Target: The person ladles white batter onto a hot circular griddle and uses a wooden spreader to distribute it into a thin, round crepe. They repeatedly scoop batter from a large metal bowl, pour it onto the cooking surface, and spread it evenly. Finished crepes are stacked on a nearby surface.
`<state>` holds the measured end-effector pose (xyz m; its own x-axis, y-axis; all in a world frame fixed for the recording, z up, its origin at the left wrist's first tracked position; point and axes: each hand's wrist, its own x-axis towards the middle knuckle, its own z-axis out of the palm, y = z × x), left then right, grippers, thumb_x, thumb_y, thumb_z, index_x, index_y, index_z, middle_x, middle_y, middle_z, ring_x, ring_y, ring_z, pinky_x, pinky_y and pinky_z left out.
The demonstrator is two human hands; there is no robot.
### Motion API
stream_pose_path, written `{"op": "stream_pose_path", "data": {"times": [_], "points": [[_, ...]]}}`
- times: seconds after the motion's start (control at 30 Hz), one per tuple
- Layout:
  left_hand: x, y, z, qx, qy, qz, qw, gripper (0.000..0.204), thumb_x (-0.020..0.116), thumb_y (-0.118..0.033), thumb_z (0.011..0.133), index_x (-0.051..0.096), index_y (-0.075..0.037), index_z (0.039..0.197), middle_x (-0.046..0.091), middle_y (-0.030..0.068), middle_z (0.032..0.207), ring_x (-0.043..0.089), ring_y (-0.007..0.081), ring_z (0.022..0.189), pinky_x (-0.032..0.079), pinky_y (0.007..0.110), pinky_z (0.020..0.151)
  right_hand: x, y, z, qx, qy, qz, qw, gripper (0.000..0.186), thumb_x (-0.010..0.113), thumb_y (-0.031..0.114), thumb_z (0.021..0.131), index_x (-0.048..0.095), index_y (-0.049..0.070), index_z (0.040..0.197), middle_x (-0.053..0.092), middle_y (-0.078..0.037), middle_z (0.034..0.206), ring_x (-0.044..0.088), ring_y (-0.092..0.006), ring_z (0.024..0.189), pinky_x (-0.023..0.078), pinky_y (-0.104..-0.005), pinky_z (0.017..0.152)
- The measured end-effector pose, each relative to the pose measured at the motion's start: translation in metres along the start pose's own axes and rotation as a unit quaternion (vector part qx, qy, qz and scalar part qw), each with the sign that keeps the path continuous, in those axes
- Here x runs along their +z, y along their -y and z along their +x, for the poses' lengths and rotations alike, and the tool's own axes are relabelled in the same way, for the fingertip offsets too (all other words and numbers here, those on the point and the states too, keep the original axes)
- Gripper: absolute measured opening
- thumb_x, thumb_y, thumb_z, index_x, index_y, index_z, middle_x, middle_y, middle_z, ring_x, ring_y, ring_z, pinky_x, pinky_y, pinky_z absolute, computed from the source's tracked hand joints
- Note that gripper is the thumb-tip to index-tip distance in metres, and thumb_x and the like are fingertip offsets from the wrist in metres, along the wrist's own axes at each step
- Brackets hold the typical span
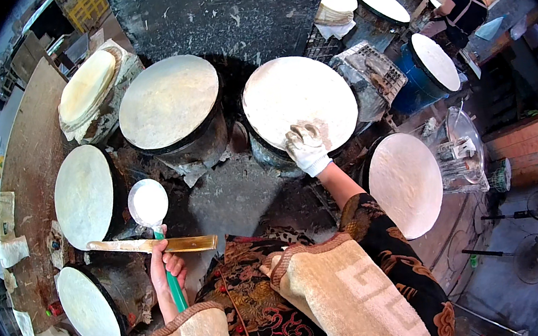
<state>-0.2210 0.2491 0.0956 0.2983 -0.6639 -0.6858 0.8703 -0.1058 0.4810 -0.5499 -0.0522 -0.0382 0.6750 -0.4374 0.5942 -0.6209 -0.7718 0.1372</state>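
My left hand (166, 271) is closed around the green handle of a ladle (148, 203), whose round bowl looks full of white batter. The same hand holds a long flat wooden scraper (116, 246) crosswise, coated white along its left part. My right hand (307, 146), in a white glove, rests on the lower edge of a round griddle (272, 142) covered by a thin white sheet of batter (297, 96). Its fingers are curled down against the sheet; what they hold, if anything, is hidden. Beside the glove the surface shows a beige, uneven patch.
More batter-covered griddles stand around me, including one at the upper left (169, 103) and one at the right (406, 185). A stack of thin round pancakes (88, 86) lies at the far left. A person (465, 9) sits at the far right near another griddle (435, 62).
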Motion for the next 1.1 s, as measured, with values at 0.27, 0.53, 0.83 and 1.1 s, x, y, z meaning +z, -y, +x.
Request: {"op": "stream_pose_path", "data": {"times": [0.27,0.53,0.83,1.1], "points": [[-0.005,-0.001,0.005,-0.001,0.022,-0.031,0.999,0.033,0.051,-0.017,0.091,0.050,-0.017,0.124,0.038,-0.0077,0.047,0.037,0.0052,0.031,0.030,0.020,0.024,-0.013,0.015,0.001,0.096,-0.015,-0.030,0.995,0.016,0.063,0.018,0.069,0.064,0.011,0.083,0.061,-0.006,0.107,0.051,-0.0280,0.113,0.034,-0.0528,0.094],[0.014,-0.003,-0.001,-0.013,-0.011,-0.006,1.000,0.041,0.050,-0.017,0.090,0.047,-0.024,0.130,0.032,-0.0090,0.046,0.031,0.0043,0.030,0.026,0.020,0.025,-0.013,0.016,-0.003,0.156,-0.030,-0.081,0.984,0.014,0.064,0.019,0.069,0.062,0.018,0.083,0.058,0.001,0.108,0.052,-0.0250,0.110,0.036,-0.0499,0.091],[0.003,0.001,0.005,-0.005,0.032,-0.018,0.999,0.040,0.052,-0.017,0.090,0.047,-0.019,0.130,0.038,-0.0095,0.048,0.035,0.0031,0.031,0.029,0.019,0.026,-0.011,0.012,-0.014,0.212,-0.035,-0.102,0.971,0.015,0.069,0.021,0.068,0.062,0.019,0.081,0.059,0.002,0.108,0.050,-0.0263,0.113,0.035,-0.0490,0.091],[0.008,-0.001,0.000,-0.009,0.001,-0.030,1.000,0.038,0.053,-0.017,0.089,0.050,-0.018,0.127,0.037,-0.0083,0.046,0.033,0.0045,0.030,0.028,0.020,0.025,-0.012,0.015,-0.024,0.343,-0.027,-0.085,0.935,0.015,0.072,0.028,0.067,0.066,0.026,0.080,0.061,0.005,0.109,0.048,-0.0232,0.117,0.028,-0.0472,0.099]]}}
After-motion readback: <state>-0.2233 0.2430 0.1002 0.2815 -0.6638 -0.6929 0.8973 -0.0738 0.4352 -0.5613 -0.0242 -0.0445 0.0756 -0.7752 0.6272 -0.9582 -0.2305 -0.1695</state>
